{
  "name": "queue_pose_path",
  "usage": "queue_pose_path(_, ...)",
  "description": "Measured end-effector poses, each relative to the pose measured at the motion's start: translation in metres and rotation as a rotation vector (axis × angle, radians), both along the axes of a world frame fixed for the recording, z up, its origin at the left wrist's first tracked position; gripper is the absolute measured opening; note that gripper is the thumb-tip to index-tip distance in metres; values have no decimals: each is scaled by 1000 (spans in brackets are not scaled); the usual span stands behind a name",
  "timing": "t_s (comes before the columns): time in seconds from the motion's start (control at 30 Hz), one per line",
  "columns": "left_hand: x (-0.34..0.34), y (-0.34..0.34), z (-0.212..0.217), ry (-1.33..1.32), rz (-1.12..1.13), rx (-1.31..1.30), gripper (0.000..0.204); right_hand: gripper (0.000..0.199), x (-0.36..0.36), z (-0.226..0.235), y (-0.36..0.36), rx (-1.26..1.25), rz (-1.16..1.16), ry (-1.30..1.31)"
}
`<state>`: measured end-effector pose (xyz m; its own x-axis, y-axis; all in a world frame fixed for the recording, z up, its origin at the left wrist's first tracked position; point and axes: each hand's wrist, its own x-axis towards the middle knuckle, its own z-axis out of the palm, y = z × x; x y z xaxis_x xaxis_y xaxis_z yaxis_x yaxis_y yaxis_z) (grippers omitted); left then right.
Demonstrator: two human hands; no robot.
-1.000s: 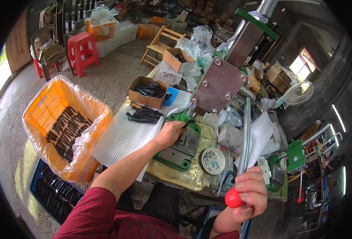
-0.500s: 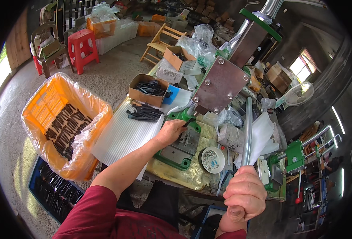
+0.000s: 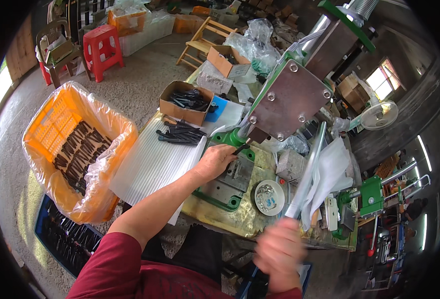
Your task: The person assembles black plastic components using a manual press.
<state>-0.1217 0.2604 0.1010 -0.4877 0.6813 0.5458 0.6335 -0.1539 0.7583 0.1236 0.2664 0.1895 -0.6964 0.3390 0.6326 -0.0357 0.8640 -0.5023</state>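
Note:
My left hand (image 3: 216,162) is closed around one end of a slim black part (image 3: 240,148), directly below the ram of a green and steel hand press (image 3: 287,102). Most of that part is hidden by my fingers and the press head, so its kind does not show. Under it lies a metal fixture (image 3: 236,174) on the press's green base (image 3: 211,199). My right hand (image 3: 280,251), smeared by motion, grips the lower end of the long metal press lever (image 3: 312,167). A white bowl of small metal pieces (image 3: 269,198) stands right of the base.
Left of the press, black parts (image 3: 180,132) lie on white foam sheeting (image 3: 152,164), near a cardboard box of black pieces (image 3: 186,102). A plastic-lined orange crate (image 3: 80,154) holds rows of dark parts. Concrete block (image 3: 290,167) and fan (image 3: 379,115) are at right.
My right hand has swung left and slightly down with the lever, which tilts more. My left hand stays in place at the fixture with the black part. The whole view has shifted slightly.

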Motion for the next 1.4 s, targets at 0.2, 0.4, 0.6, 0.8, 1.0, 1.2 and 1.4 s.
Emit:
queue_pose_path(0.2, -5, 5, -9, 14, 28, 34, 13, 16, -45, -29, 29, 530, 253, 152)
queue_pose_path(0.4, -1, 4, -6, -5, 19, 29, 13, 13, -38, -16, 21, 506, 245, 154)
queue_pose_path(0.6, -2, 7, -9, -14, 15, 39, 12, 26, -22, 55, -11, 272, 222, 241)
queue_pose_path(0.8, -1, 5, -6, 2, 22, 20, 13, 41, -24, 93, -22, 60, 196, 282)
queue_pose_path(1.0, -3, 4, -7, 6, 22, 33, 13, 43, -29, 89, -27, 36, 177, 259)
queue_pose_path(1.2, 1, 5, -3, -16, 14, 49, 11, 11, -20, 24, 2, 308, 245, 229)
queue_pose_path(1.4, 1, 2, -4, -16, 14, 45, 12, 15, -43, -21, 29, 534, 268, 102)
